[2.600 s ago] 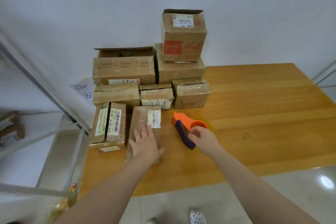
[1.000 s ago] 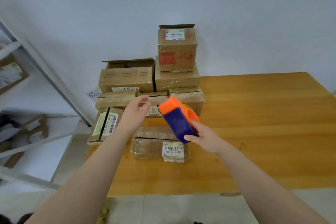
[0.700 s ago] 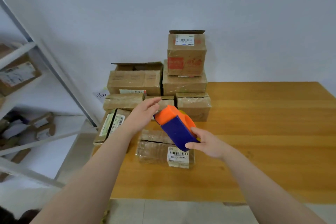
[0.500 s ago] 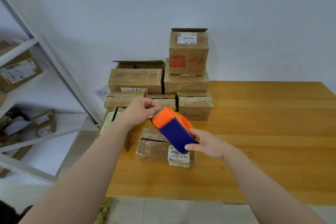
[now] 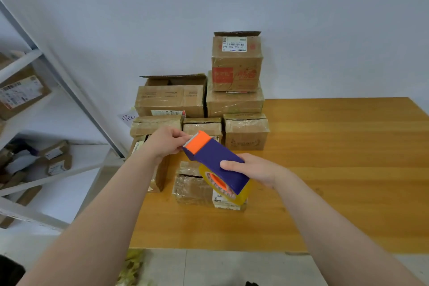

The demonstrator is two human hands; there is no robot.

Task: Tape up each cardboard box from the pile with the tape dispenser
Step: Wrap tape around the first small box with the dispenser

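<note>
My right hand (image 5: 256, 169) grips the purple and orange tape dispenser (image 5: 214, 158) by its body, holding it in the air above a flat cardboard box (image 5: 190, 183) that lies on the wooden table (image 5: 325, 169). A roll of clear tape (image 5: 225, 187) hangs under the dispenser. My left hand (image 5: 166, 141) pinches at the serrated orange end of the dispenser, where the tape end sits. The pile of cardboard boxes (image 5: 234, 100) stands behind, against the wall.
A tall box (image 5: 236, 62) tops the pile. An upright flat box (image 5: 157, 169) stands at the table's left edge. A white metal shelf (image 5: 34, 146) with parcels is to the left. The table's right half is bare wood.
One box was pulled from the pile and laid flat in front. My right hand lifted the dispenser off the table, and my left hand reached in and closed on its orange end.
</note>
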